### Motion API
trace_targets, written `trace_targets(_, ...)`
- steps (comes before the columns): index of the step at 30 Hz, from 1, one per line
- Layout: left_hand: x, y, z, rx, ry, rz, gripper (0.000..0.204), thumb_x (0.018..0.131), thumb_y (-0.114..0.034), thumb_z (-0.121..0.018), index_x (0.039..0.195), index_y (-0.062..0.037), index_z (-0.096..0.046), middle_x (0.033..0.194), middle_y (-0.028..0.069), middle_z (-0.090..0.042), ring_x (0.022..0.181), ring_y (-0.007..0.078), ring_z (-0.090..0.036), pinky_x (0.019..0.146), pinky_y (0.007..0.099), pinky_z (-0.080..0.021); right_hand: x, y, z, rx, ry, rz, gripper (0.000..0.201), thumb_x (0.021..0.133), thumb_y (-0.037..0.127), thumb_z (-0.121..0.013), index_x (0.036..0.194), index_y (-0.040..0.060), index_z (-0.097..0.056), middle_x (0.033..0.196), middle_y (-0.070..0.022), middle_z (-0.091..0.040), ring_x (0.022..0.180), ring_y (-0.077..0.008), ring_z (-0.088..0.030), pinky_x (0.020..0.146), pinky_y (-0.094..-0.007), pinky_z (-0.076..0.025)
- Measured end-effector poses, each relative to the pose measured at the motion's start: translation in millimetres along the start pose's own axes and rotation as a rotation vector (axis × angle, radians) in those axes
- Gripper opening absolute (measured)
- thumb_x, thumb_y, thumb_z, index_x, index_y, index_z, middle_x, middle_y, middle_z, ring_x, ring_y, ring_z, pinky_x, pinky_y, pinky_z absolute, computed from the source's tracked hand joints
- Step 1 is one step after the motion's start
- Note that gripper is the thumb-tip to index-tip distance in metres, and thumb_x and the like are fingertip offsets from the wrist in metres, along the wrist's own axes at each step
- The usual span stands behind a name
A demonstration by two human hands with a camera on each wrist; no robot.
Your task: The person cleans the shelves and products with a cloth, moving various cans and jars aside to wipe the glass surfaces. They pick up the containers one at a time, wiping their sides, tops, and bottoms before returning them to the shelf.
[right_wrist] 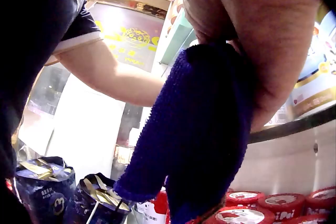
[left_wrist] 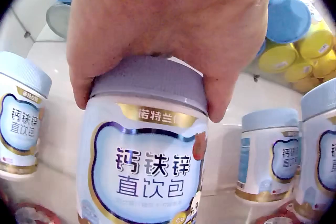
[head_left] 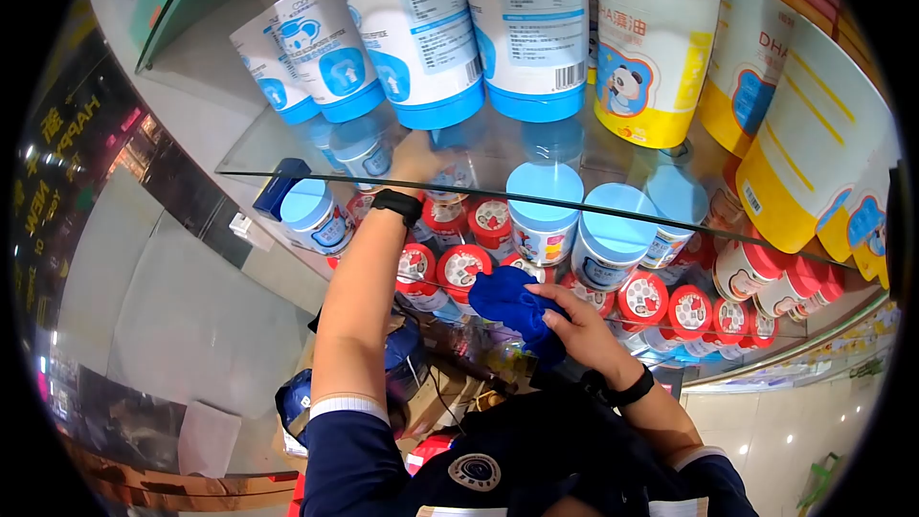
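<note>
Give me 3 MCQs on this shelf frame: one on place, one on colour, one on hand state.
1. Where is the left hand?
A. on the lid of a white jar
B. on a red-lidded tub
C. on a yellow pouch

2. What colour is the cloth?
A. yellow
B. dark blue
C. white

3. How is the right hand?
A. flat and holding nothing
B. pressing on the glass shelf
C. gripping the cloth

Answers:
1 A, the left wrist view shows the fingers curled round the pale lid of the jar.
2 B, the cloth looks dark blue in both the head and right wrist views.
3 C, the fingers close round the bunched cloth below the glass shelf.
</note>
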State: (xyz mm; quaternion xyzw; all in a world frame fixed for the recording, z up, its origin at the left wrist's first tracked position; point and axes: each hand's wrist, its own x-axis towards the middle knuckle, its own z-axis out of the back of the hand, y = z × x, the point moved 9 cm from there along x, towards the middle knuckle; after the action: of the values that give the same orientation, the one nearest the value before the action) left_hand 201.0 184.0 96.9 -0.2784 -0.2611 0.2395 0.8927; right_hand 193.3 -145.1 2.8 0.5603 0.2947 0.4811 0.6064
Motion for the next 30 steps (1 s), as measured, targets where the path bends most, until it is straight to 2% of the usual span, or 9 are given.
trace_targets(5,23,22,-7,0.086,0.145,0.055,0.073,0.072,-0.035,-0.083,0.121,0.0076,-0.05,0.084,0.0155,-0.069,0.068,0.022,-0.066,0.066,0.0355,-0.051,-3,5,5,-0.007,-0.019,0.021,0.04,0.093,0.002,-0.053,0.133,0.0072,-0.052,0.123,-0.011,-0.057,0.113,-0.0219,-0.055,0.098,-0.0305,-0.041)
trace_targets(9,25,27,-4,0.028,-0.049,-0.149,0.066,0.071,-0.034,-0.083,0.115,0.006,-0.055,0.08,0.0136,-0.068,0.069,0.0234,-0.066,0.068,0.0379,-0.052,-7,1,11,0.022,-0.027,-0.019,0.042,0.093,0.001,-0.052,0.134,0.0084,-0.052,0.121,-0.0094,-0.057,0.11,-0.019,-0.055,0.097,-0.0291,-0.042)
trace_targets(11,-20,-27,16,0.228,-0.45,-0.339,0.063,0.075,-0.025,-0.081,0.123,0.0018,-0.051,0.101,0.015,-0.066,0.087,0.0256,-0.064,0.079,0.0391,-0.051,-11,-4,16,0.031,-0.043,-0.055,0.042,0.094,0.001,-0.052,0.135,0.009,-0.052,0.12,-0.0091,-0.058,0.109,-0.018,-0.055,0.096,-0.0287,-0.042)
trace_targets(13,-62,-68,17,-0.29,-0.562,-0.468,0.071,0.074,-0.023,-0.079,0.131,-0.0006,-0.044,0.125,0.0189,-0.055,0.113,0.0281,-0.055,0.094,0.0392,-0.045,-14,-8,19,0.037,-0.054,-0.066,0.042,0.094,0.001,-0.052,0.135,0.0094,-0.052,0.12,-0.0088,-0.058,0.109,-0.0174,-0.055,0.096,-0.0285,-0.042)
trace_targets(15,-78,-62,-30,-0.38,-0.214,-0.24,0.1,0.068,-0.023,-0.085,0.144,0.0017,-0.025,0.135,0.0223,-0.045,0.123,0.0323,-0.049,0.104,0.0422,-0.039,-18,-10,21,0.042,-0.061,-0.061,0.042,0.094,0.001,-0.053,0.135,0.0096,-0.052,0.119,-0.0087,-0.058,0.109,-0.0171,-0.054,0.096,-0.0284,-0.042)
trace_targets(19,-113,-127,-75,-0.585,-0.07,-0.229,0.112,0.063,-0.024,-0.088,0.147,0.0006,-0.018,0.139,0.0245,-0.041,0.127,0.0353,-0.046,0.104,0.0403,-0.04,-23,-6,21,0.019,-0.04,-0.022,0.042,0.093,0.0,-0.053,0.134,0.0086,-0.053,0.119,-0.0091,-0.058,0.111,-0.0183,-0.054,0.097,-0.0289,-0.041)
trace_targets(22,-113,-136,-71,-0.296,-0.212,-0.191,0.11,0.062,-0.026,-0.089,0.145,0.0012,-0.022,0.136,0.0285,-0.043,0.124,0.0417,-0.047,0.102,0.0437,-0.042,-26,1,23,0.015,-0.055,0.012,0.042,0.092,-0.001,-0.053,0.133,0.0072,-0.053,0.12,-0.0097,-0.058,0.111,-0.0192,-0.055,0.098,-0.0293,-0.041)
trace_targets(26,-126,-143,-56,-0.273,-0.359,-0.221,0.088,0.062,-0.025,-0.087,0.132,0.0014,-0.04,0.122,0.0221,-0.051,0.113,0.0373,-0.054,0.095,0.0424,-0.046,-29,-12,22,0.103,-0.046,-0.08,0.041,0.092,-0.001,-0.051,0.133,0.0043,-0.052,0.121,-0.009,-0.058,0.112,-0.0173,-0.054,0.097,-0.0285,-0.04)
trace_targets(30,-139,-115,-40,-0.293,-0.314,-0.056,0.093,0.062,-0.026,-0.087,0.133,0.002,-0.033,0.125,0.0228,-0.049,0.118,0.0319,-0.053,0.098,0.0385,-0.045,-32,-11,24,0.139,-0.037,-0.086,0.042,0.092,0.0,-0.05,0.134,0.0027,-0.051,0.125,-0.0048,-0.057,0.112,-0.0123,-0.052,0.097,-0.027,-0.041)
